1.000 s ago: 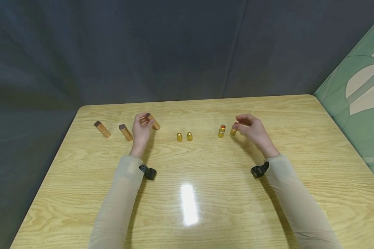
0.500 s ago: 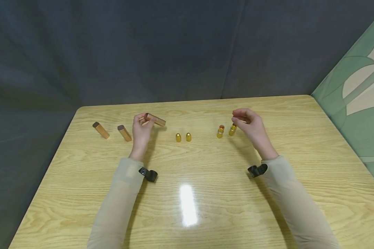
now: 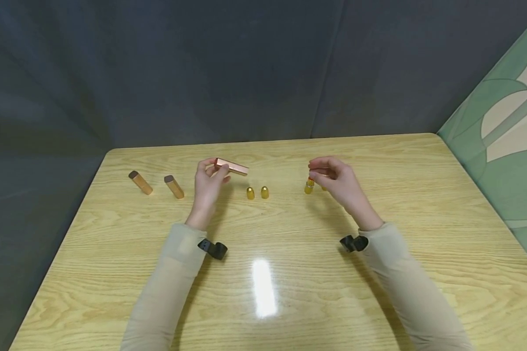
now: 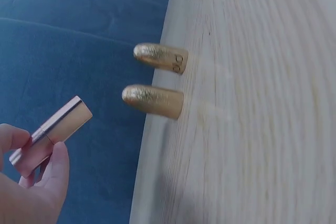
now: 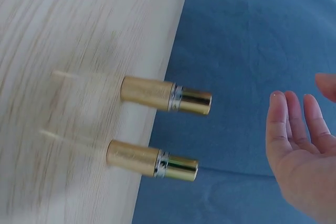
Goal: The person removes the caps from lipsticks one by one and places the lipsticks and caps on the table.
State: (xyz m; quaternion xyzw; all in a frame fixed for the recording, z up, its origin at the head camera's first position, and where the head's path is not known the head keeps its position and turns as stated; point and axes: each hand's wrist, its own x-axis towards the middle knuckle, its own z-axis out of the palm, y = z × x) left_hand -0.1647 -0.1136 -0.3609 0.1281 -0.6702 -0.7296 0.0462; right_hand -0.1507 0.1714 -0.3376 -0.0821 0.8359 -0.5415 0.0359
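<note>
My left hand [image 3: 208,191] pinches a rose-gold tube [image 3: 231,166] between thumb and fingers, raised above the table and tilted; in the left wrist view the tube [image 4: 51,136] is plain. My right hand [image 3: 340,181] is raised with thumb and fingers apart; the right wrist view shows the hand [image 5: 302,156] holding nothing. Two gold lipstick bases stand upright near it, one base [image 5: 165,95] beside another base [image 5: 152,160]. Between the hands stand two gold rounded caps, the left cap [image 3: 250,193] and the right cap [image 3: 265,192].
Two more rose-gold tubes stand at the left, an outer tube [image 3: 141,183] and an inner tube [image 3: 174,186]. The wooden table [image 3: 298,292] ends at a dark cloth [image 3: 219,73] behind. A green patterned panel [image 3: 509,141] borders the right side.
My left hand has lifted its tube off the table, tipped it towards horizontal and moved it right. My right hand has moved left, from the right-hand base to over the other one.
</note>
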